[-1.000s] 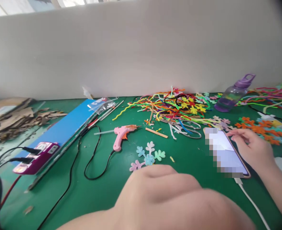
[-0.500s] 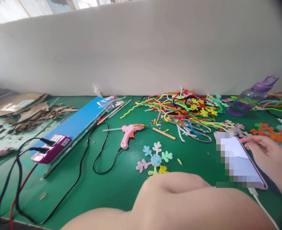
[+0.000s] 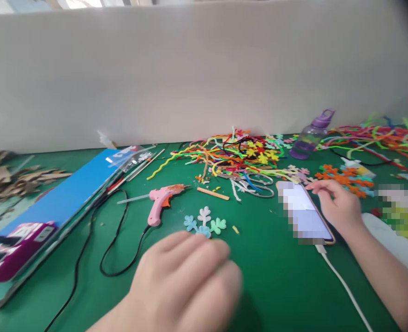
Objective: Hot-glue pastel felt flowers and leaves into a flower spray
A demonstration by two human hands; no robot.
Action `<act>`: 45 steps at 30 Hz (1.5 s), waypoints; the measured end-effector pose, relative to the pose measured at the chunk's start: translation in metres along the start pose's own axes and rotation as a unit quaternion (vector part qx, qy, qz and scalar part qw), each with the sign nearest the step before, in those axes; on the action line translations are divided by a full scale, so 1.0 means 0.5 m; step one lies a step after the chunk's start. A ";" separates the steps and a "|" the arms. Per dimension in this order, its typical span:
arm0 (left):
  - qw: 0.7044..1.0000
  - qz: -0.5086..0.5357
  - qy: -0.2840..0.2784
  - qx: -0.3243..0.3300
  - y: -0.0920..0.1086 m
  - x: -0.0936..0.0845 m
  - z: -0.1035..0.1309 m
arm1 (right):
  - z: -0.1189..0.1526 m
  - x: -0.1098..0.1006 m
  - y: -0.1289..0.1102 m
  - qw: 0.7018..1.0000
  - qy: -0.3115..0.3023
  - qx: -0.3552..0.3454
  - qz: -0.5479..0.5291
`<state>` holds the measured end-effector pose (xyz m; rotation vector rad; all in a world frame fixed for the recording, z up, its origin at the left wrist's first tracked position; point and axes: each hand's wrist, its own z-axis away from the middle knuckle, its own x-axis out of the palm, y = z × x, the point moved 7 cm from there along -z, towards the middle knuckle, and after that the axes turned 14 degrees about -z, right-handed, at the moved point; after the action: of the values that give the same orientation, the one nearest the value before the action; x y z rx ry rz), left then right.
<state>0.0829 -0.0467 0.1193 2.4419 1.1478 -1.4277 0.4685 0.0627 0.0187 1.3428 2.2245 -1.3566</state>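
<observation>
My left hand (image 3: pixel 190 281) is raised in the foreground, its fingers curled; anything inside it is hidden. Behind it, partly covered, a fuzzy flower shape (image 3: pixel 204 229) with white, blue and green branches lies on the table. My right hand (image 3: pixel 335 203) rests at the right edge of a lit phone (image 3: pixel 304 210), thumb and forefinger near its upper corner, fingers loosely bent. A white cable (image 3: pixel 342 281) runs from the phone. A pink glue gun (image 3: pixel 160 200) lies left of the flower shape, and a wooden stick (image 3: pixel 213 193) lies above it.
A pile of coloured pipe cleaners (image 3: pixel 238 154) lies at the back beside scissors (image 3: pixel 259 186) and a purple bottle (image 3: pixel 311 136). Orange fuzzy shapes (image 3: pixel 345 180) are at right. At left are a blue board (image 3: pixel 69 189), a power strip (image 3: pixel 20 251) and cardboard scraps (image 3: pixel 24 180).
The view has shifted right. My left hand now shows curled in the foreground, where a blurred arm and hand covered the front before. My right hand stays beside the phone.
</observation>
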 end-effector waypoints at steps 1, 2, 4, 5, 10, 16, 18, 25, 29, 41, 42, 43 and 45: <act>1.000 -0.010 0.005 -0.014 -0.032 0.020 -0.011 | 0.000 0.000 -0.010 1.000 0.001 -0.015 0.001; 0.999 -0.036 0.015 -0.022 -0.059 0.043 -0.010 | 0.000 0.000 -0.018 0.999 -0.001 -0.032 0.000; 0.995 -0.097 0.003 -0.037 -0.101 0.101 0.018 | 0.000 0.006 -0.029 0.998 -0.023 -0.066 -0.004; 0.992 -0.115 -0.005 -0.046 -0.117 0.128 0.037 | 0.000 0.008 -0.034 0.996 -0.029 -0.081 -0.006; 0.983 -0.145 -0.013 -0.112 -0.168 0.182 0.096 | 0.007 0.017 -0.067 0.980 -0.057 -0.189 0.004; 0.984 -0.169 -0.012 -0.061 -0.167 0.170 0.098 | 0.011 0.023 -0.074 0.977 -0.066 -0.201 0.038; 0.982 -0.172 0.000 -0.074 -0.170 0.164 0.100 | 0.012 0.019 -0.072 0.978 -0.055 -0.195 0.050; 0.988 -0.137 -0.028 -0.060 -0.154 0.183 0.097 | 0.014 0.001 -0.075 0.980 -0.024 -0.187 0.064; 0.988 -0.132 -0.024 -0.074 -0.157 0.189 0.099 | 0.013 0.012 -0.065 0.985 -0.048 -0.163 0.040; 0.987 -0.145 -0.028 -0.068 -0.161 0.184 0.104 | -0.001 0.036 -0.036 0.988 -0.077 -0.130 0.001; 0.987 -0.143 -0.027 -0.069 -0.161 0.187 0.104 | 0.000 0.032 -0.040 0.988 -0.073 -0.133 0.002; 0.987 -0.142 -0.026 -0.069 -0.161 0.189 0.105 | 0.001 0.028 -0.046 0.988 -0.068 -0.137 0.003; 0.987 -0.141 -0.031 -0.068 -0.162 0.194 0.106 | 0.004 0.020 -0.057 0.988 -0.056 -0.146 0.006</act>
<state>0.0205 0.0430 0.0368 2.1952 1.5702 -1.4262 0.4401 0.0623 0.0287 1.1461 2.2283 -1.0249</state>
